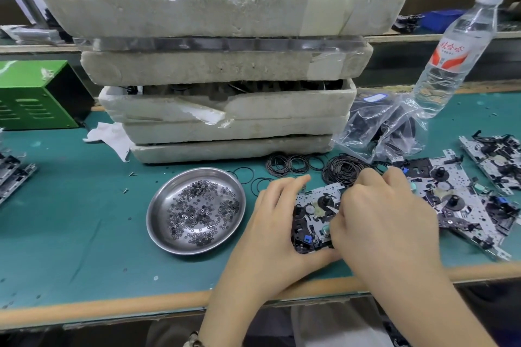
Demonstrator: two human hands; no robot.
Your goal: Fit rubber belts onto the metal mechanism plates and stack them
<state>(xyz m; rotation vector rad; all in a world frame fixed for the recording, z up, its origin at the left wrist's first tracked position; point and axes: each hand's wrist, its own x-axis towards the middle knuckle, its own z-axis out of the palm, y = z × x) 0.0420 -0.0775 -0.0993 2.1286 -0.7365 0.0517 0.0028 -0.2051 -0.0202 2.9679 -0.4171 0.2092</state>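
A metal mechanism plate with black wheels and small blue parts lies on the green mat near the table's front edge. My left hand grips its left side, fingers curled over the far edge and thumb under the near edge. My right hand covers the plate's right side with curled fingers; what they pinch is hidden. Loose black rubber belts lie in piles just behind the plate. More mechanism plates lie overlapped to the right.
A steel dish of tiny washers sits left of the plate. Stacked foam trays rise behind. A water bottle and plastic bags stand at the back right, a green box at the left.
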